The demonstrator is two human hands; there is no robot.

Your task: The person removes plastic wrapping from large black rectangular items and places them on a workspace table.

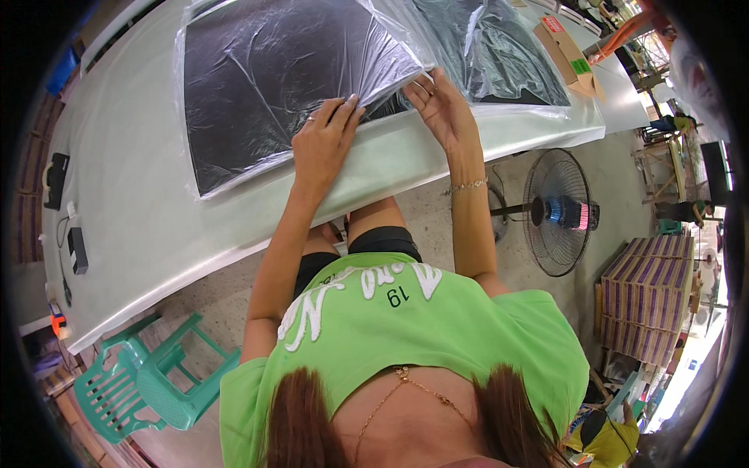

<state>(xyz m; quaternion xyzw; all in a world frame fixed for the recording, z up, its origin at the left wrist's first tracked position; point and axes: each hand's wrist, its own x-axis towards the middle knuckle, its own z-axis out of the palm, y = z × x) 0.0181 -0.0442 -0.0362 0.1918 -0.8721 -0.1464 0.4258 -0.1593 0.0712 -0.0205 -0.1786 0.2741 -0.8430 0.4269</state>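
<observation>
A large flat black panel [253, 90] in clear plastic film lies on the pale covered table. My left hand [324, 144] is at its near edge, fingers bent over the film and a ring on one finger; the thumb is mostly hidden. At the panel's near right corner, my right hand [445, 109] pinches the film between thumb and fingers, palm partly turned up. Light glints off the creased film between both hands. Just right of this corner lies a second dark panel [507, 66], also under loose, wrinkled clear plastic.
A brown cardboard box [563, 54] stands at the table's right end. Black devices [77, 249] with cables lie at the left. Below the table are green plastic chairs [175, 374] on the left and a standing fan [556, 212] on the right. Striped stacks [646, 292] sit farther right.
</observation>
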